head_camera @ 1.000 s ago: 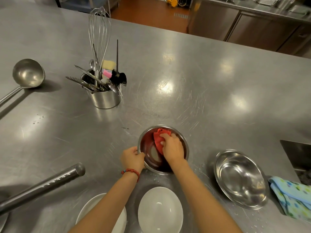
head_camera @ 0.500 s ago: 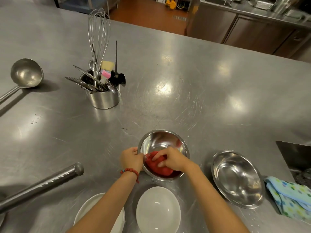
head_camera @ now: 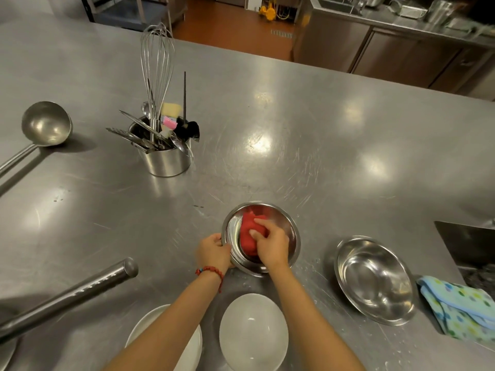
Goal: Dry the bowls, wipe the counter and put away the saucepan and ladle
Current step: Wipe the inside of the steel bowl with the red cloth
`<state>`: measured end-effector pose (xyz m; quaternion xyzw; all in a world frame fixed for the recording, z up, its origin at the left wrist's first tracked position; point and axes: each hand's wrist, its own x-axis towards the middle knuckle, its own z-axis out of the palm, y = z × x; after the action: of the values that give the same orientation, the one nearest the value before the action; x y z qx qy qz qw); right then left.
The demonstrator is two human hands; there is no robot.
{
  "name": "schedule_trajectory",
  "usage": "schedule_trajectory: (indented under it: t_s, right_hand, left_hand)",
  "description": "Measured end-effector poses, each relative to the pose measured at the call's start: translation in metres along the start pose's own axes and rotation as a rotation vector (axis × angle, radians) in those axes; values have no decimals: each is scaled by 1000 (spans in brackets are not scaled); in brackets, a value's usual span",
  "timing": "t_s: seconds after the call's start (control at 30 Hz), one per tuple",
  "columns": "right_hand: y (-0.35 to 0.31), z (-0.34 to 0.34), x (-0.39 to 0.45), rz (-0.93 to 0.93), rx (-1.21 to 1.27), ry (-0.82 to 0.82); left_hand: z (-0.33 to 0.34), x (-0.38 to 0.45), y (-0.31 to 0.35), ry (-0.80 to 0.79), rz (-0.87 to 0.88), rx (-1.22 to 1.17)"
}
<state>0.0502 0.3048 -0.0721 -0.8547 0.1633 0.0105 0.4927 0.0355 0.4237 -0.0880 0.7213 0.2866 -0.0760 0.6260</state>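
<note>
Drying a steel bowl with a red cloth, near the front edge of the counter.

Right-hand fingers (head_camera: 261,231) curled together and pressed down onto the red cloth (head_camera: 247,238), bunched against the inner wall of the small steel bowl (head_camera: 290,231); right hand (head_camera: 270,243) inside the bowl. Left hand (head_camera: 214,250) clamped on the bowl's left rim, tilting it slightly. Just below, two white bowls (head_camera: 253,333) at the counter's front edge; to the right, a second steel bowl (head_camera: 375,279), then a blue spotted cloth (head_camera: 460,309). Ladle (head_camera: 47,123) far off by the left edge; saucepan handle (head_camera: 69,295) reaching in from the front-left corner. Utensil pot (head_camera: 167,159) toward the middle. Drying step in hand, probably early; next, likely a sweep round the remaining wall, then swapping bowls. Counter (head_camera: 348,170) wiping and putting away not yet begun.
</note>
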Motion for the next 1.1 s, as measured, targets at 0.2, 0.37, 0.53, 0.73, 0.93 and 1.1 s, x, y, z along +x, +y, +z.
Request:
schedule_trajectory:
  t_s: [0.2, 0.37, 0.53, 0.73, 0.93, 1.1]
  right_hand:
    - [-1, -28, -11, 20, 268, 2]
    - [1, -42, -31, -1, 349, 16]
    - [4, -56, -61, -4, 440, 34]
    - [17, -82, -99, 0, 457, 105]
    - [37, -110, -125, -3, 452, 137]
    - [57, -143, -134, -18, 475, 153]
  left_hand:
    - [-8, -8, 9, -64, 20, 84]
    - [-27, -27, 11, -27, 234, 358]
    - [-41, -54, 3, -23, 527, 506]
    - [-49, -78, -10, -81, 696, 718]
    - [-42, -111, -8, -70, 790, 849]
    - [-20, -139, -3, -68, 823, 873]
